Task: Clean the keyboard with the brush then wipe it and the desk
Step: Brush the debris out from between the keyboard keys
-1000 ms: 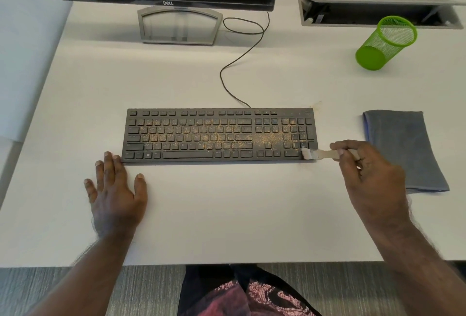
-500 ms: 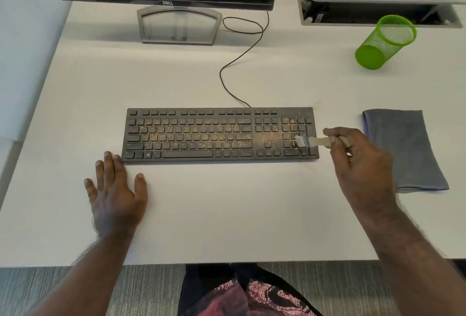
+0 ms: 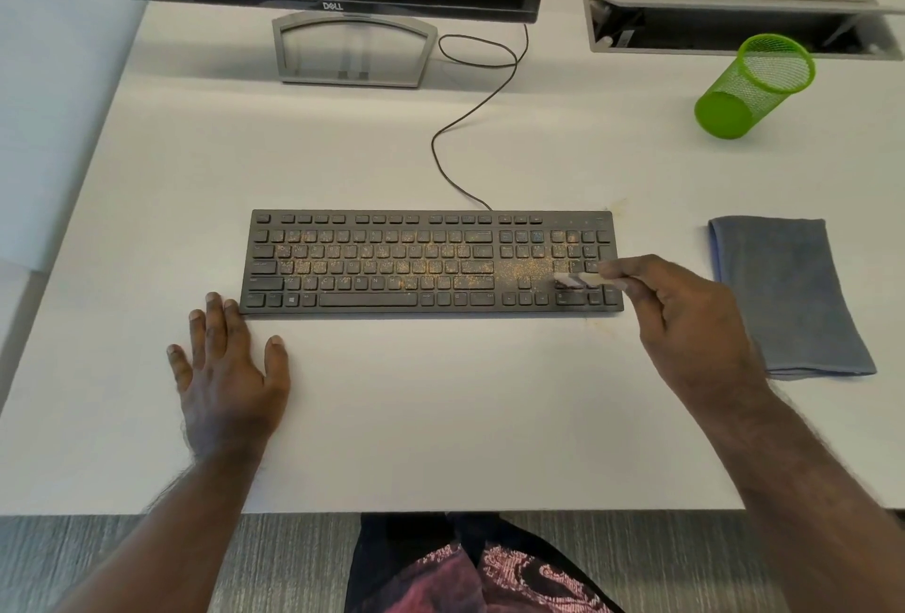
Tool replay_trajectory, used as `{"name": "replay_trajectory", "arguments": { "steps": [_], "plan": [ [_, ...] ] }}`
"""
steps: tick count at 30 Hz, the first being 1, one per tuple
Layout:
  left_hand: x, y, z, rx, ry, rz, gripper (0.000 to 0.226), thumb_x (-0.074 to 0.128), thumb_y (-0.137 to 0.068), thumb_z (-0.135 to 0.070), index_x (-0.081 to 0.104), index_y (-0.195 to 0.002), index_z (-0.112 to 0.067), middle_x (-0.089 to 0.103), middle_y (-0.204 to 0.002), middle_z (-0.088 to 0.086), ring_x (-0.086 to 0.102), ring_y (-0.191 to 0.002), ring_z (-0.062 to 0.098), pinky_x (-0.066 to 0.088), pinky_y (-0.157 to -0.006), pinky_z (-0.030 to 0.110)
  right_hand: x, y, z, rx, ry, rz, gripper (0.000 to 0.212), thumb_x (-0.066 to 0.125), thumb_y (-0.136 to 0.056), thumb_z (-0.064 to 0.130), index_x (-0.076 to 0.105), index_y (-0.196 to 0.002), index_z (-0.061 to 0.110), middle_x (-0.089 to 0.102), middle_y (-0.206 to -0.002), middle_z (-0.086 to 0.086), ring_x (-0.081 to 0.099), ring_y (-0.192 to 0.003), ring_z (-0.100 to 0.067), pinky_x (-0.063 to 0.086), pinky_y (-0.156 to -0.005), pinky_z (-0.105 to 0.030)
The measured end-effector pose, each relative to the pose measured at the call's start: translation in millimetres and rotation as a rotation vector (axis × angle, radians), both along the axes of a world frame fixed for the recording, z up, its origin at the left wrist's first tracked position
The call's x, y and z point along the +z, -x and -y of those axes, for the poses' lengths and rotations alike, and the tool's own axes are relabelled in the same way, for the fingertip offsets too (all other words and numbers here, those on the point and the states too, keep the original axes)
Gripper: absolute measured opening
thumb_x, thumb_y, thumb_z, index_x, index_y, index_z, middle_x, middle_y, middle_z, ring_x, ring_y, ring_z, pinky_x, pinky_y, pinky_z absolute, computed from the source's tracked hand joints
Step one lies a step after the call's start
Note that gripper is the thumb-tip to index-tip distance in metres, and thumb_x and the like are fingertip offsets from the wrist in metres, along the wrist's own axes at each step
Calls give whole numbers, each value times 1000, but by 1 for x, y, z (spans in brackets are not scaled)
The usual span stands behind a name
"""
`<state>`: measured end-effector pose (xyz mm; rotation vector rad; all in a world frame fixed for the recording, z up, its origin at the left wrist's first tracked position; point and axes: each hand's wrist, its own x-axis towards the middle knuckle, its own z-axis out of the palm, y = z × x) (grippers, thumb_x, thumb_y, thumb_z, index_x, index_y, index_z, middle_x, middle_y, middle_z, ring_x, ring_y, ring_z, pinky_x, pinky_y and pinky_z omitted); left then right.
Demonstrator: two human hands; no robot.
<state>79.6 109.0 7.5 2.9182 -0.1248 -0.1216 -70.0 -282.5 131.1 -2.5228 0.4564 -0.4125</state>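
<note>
A black keyboard (image 3: 392, 265) lies across the middle of the white desk (image 3: 440, 416), speckled with orange-brown dust that is thickest right of the letter keys. My right hand (image 3: 685, 318) pinches a small white brush (image 3: 575, 278), whose bristles touch the number pad. My left hand (image 3: 227, 367) lies flat on the desk, its fingertips at the keyboard's front left corner. A folded grey cloth (image 3: 788, 294) rests on the desk to the right of the keyboard.
A monitor on a grey stand (image 3: 355, 49) is at the back, with the keyboard cable (image 3: 470, 123) looping toward it. A green mesh pen cup (image 3: 754, 86) stands at the back right, in front of an open cable tray (image 3: 734, 20). The desk's front edge is near me.
My right hand has carried the brush from the keyboard's front right corner up and leftward onto the number pad. My left hand has stayed put.
</note>
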Motion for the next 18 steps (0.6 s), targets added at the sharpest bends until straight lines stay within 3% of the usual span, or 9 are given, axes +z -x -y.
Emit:
{"name": "replay_trajectory", "arguments": {
  "steps": [3, 7, 12, 16, 18],
  "plan": [
    [0, 0, 0, 1, 1, 2, 81, 24, -95, -52, 19, -162, -8, 10, -171, 5, 6, -158, 24, 2, -127, 51, -3, -1, 3, 1, 28, -32, 17, 59, -96, 5, 71, -104, 14, 74, -101, 2, 68, -89, -13, 43, -79, -6],
    [1, 0, 1, 1, 9, -1, 81, 24, -94, -52, 19, -162, -8, 10, -171, 5, 5, -158, 23, 1, -127, 50, 0, 0, 11, -80, 40, -44, 18, 54, -98, 12, 71, -104, 17, 74, -100, 3, 68, -87, -17, 51, -75, -24],
    [0, 0, 0, 2, 6, 1, 80, 25, -95, -52, 19, -162, -8, 11, -171, 5, 6, -158, 24, 2, -127, 51, -2, 0, 7, -9, -4, -59, 22, 58, -95, 3, 70, -103, 18, 73, -101, 6, 68, -91, -12, 49, -79, -17],
    [1, 0, 0, 1, 5, 1, 81, 25, -95, -52, 19, -162, -8, 11, -171, 5, 6, -158, 24, 2, -127, 51, -1, 1, 14, -57, 28, -66, 20, 51, -97, 15, 70, -103, 18, 74, -99, 3, 70, -88, -19, 56, -76, -34],
    [1, 0, 0, 1, 7, 3, 80, 25, -95, -52, 19, -162, -8, 11, -171, 5, 6, -158, 24, 2, -127, 51, 0, 1, 15, -78, 38, -46, 20, 51, -98, 18, 70, -105, 17, 74, -100, 3, 69, -87, -19, 57, -75, -36]
  ]
}}
